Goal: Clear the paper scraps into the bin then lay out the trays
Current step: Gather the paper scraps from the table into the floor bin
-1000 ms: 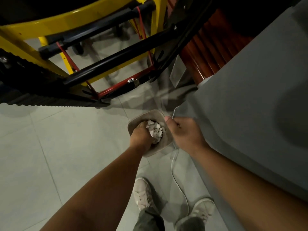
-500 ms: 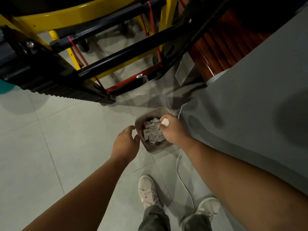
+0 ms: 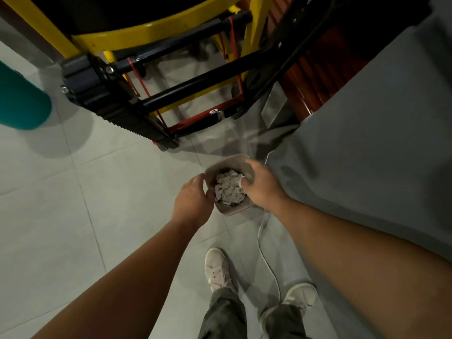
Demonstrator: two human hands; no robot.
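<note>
A small grey bin (image 3: 231,211) stands on the tiled floor beside the grey-covered table (image 3: 367,143). It is heaped with crumpled white paper scraps (image 3: 228,189). My left hand (image 3: 193,199) is at the bin's left rim, thumb curled over the edge. My right hand (image 3: 261,185) reaches in from the right, its fingers down on the heap with a small white scrap pinched at the fingertips. No trays are in view.
A yellow and black metal frame with red bars (image 3: 171,99) stands on the floor just beyond the bin. A teal object (image 3: 22,99) is at the left edge. A white cable (image 3: 265,260) runs past my shoes (image 3: 217,267) along the table's side.
My left hand, off to the left of the bin before, has come to its left rim. My right hand has lowered with the scrap into the bin onto the heap.
</note>
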